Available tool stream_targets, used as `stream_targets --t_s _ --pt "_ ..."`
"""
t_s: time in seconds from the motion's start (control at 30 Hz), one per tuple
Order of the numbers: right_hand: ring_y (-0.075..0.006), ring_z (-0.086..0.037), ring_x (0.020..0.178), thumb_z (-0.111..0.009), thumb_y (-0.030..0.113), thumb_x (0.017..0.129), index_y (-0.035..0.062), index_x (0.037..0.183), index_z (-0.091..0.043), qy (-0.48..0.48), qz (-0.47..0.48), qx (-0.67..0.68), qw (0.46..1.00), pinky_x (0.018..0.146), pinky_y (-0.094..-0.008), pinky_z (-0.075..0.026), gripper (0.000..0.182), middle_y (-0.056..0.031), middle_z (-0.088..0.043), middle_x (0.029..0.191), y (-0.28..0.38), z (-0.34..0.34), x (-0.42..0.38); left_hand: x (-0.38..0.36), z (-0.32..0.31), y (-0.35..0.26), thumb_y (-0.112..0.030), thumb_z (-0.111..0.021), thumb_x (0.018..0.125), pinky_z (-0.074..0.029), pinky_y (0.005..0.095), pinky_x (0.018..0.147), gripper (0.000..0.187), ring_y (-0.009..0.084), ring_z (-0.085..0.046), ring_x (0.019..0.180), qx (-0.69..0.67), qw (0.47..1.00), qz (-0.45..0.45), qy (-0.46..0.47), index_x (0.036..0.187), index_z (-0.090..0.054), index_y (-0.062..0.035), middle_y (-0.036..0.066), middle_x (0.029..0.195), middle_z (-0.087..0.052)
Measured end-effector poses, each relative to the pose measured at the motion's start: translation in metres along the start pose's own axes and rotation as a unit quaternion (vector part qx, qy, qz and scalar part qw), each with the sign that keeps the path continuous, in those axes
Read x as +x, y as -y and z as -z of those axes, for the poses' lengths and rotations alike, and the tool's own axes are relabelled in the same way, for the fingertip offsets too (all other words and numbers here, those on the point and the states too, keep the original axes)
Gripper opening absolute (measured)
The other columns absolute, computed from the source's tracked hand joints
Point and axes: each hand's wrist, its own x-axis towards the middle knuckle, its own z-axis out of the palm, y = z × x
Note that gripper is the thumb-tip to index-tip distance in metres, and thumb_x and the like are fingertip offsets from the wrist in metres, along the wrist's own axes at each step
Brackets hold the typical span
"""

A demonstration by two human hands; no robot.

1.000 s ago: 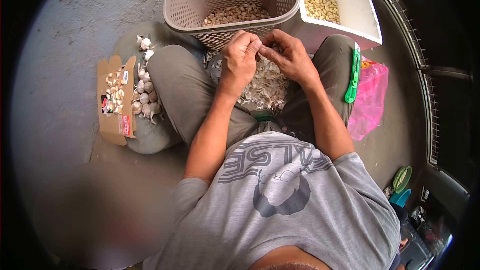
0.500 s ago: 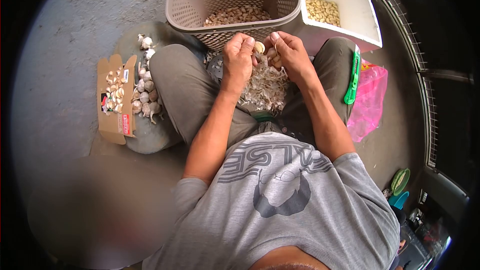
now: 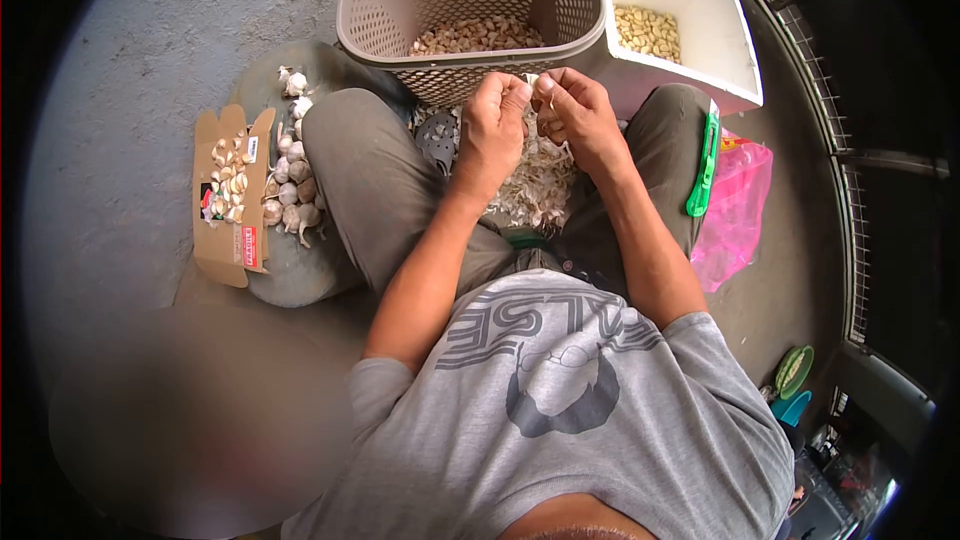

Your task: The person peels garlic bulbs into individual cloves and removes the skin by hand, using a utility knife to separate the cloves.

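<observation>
Progress: the white tub [image 3: 722, 35] beyond your fingers holds peeled cloves, skins [image 3: 535, 180] lie piled beneath them, and whole garlic bulbs [image 3: 290, 190] wait well off to the left. Much remains. Your left hand [image 3: 495, 130] and right hand [image 3: 575, 115] meet, fingers pinched on a garlic clove [image 3: 545, 115] just before the basket [image 3: 470, 15].

Head-worn view — steeply down, close over lap
</observation>
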Motion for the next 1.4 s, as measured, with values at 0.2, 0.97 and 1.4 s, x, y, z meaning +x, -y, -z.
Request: stream_targets --t_s 0.2,0.97,1.4 --pt "-0.0049 -0.051 0.062 -0.063 0.027 0.105 0.0047 0.100 -0.061 -0.007 0.024 -0.044 0.999 0.053 -0.0211 -0.040 0.023 0.0025 -0.057 0.076 0.005 -0.006 -0.004 -0.001 0.005 0.001 -0.011 -0.058 0.101 -0.050 0.0406 0.069 0.017 0.0264 -0.061 0.072 0.088 0.996 -0.025 0.019 0.093 -0.058 0.0041 0.016 0.082 -0.062" --pt "-0.0036 -0.051 0.066 -0.063 0.023 0.104 0.0019 0.103 -0.067 0.032 0.003 -0.134 0.991 0.054 -0.0211 -0.039 0.021 0.0004 -0.066 0.084 0.008 0.012 -0.001 0.000 0.010 0.006 -0.016 -0.056 0.102 -0.045 0.0229 0.058 0.015 0.0031 -0.042 0.061 -0.131 0.985 0.089 0.067 0.092 -0.058 -0.0056 -0.004 0.075 -0.050" --pt "-0.0061 -0.053 0.069 -0.062 0.018 0.105 -0.0015 0.105 -0.066 0.017 0.132 -0.357 0.924 0.061 -0.0255 -0.044 0.020 0.0012 -0.061 0.078 0.002 0.008 -0.001 0.004 0.012 -0.006 -0.016 -0.061 0.100 -0.038 0.0291 0.054 0.022 0.0054 -0.045 0.061 0.026 1.000 0.012 -0.009 0.088 -0.064 0.0024 -0.003 0.065 -0.049"
